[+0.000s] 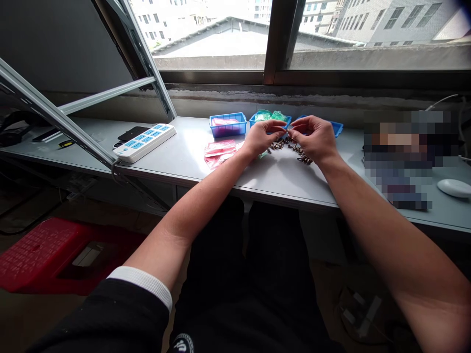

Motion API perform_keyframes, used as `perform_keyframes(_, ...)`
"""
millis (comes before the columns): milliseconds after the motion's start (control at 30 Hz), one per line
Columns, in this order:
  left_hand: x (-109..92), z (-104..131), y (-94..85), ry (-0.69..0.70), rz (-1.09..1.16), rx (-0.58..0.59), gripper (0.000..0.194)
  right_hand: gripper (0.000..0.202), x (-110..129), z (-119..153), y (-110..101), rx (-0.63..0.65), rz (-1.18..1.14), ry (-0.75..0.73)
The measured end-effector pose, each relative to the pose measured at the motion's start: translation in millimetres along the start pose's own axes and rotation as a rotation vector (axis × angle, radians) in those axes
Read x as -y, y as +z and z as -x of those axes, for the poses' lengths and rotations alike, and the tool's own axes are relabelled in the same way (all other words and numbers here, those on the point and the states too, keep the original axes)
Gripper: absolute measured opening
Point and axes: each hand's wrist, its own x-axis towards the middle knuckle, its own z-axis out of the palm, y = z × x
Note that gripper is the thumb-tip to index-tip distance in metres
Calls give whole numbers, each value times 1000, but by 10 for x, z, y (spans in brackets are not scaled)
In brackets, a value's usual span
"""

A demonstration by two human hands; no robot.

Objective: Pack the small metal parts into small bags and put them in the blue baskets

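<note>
My left hand (264,136) and my right hand (313,137) meet above the white table, fingertips pinched close together. Between them is something too small to make out. Small dark metal pieces (303,156) lie in a loose pile just beneath and beside the fingers. To the left of my left hand, pink plastic bags (221,152) lie flat on the table. Behind the hands stand a blue basket with pink contents (228,125), a blue basket with green bags (270,116), and a third blue basket (337,129), partly hidden by my right hand.
A white power strip (145,143) lies on the table (172,166) at left, beside a slanting metal frame (147,54). At right are a blurred-out patch and a white mouse (454,188). A red stool (44,255) stands low at left.
</note>
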Motion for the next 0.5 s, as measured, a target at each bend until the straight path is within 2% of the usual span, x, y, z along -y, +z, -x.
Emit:
perform_keyframes(100,-22,-10,10,-28,67,13,45,20,43,26,-3,36,59,-50)
perform_keyframes(167,-40,-11,16,-36,73,6,43,16,80,41,0,37,83,-57)
perform_keyframes(267,-94,19,17,-39,-5,-10,28,12,125,49,0,2,115,-66)
perform_keyframes(400,-179,86,0,-71,-124,65,50,16,161,62,-6,-7,168,-83)
perform_keyframes(500,-160,82,-11,-77,-109,94,45,15,174,83,4,46,157,-77)
